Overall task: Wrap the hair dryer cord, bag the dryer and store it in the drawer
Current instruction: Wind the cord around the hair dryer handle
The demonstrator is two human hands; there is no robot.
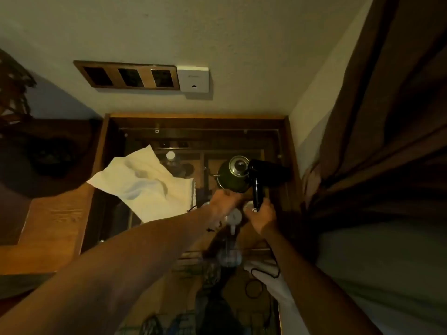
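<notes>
A black hair dryer [260, 176] is held upright over a wooden side table, its barrel pointing right. My right hand [262, 215] grips the bottom of its handle. My left hand [223, 201] is just left of the handle with fingers pinched; what it pinches is too dark to tell. The black cord [264, 278] hangs below my right wrist and loops lower down. A white cloth bag [147, 187] lies crumpled on the table's left side, with a dark drawstring near its lower right corner.
A green kettle [233, 174] stands right behind the dryer. A bottle with a white cap [171, 158] stands behind the bag. Brown curtains [377, 131] hang at the right, a wall socket panel [130, 74] above, and white fabric [273, 279] lies lower right.
</notes>
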